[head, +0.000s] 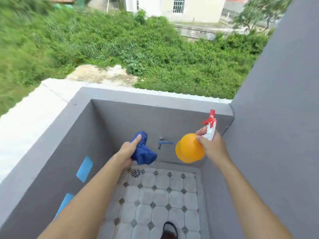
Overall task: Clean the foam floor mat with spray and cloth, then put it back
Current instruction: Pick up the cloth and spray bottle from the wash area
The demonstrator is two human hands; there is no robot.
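Observation:
My left hand (128,149) is closed around a bunched dark blue cloth (143,150), held out in front of me at chest height. My right hand (210,145) grips the neck of an orange spray bottle (187,149) with a white and red trigger head (211,125); the bottle is tilted, its round body pointing left. Both are held above the tiled floor of a small balcony corner. No foam floor mat is in view.
Grey parapet walls (155,99) close the corner on the left and far side, a tall grey wall (284,100) on the right. A blue tap (164,143) sticks out of the far wall, a round floor drain (135,172) below. My foot (170,230) stands on the tiles.

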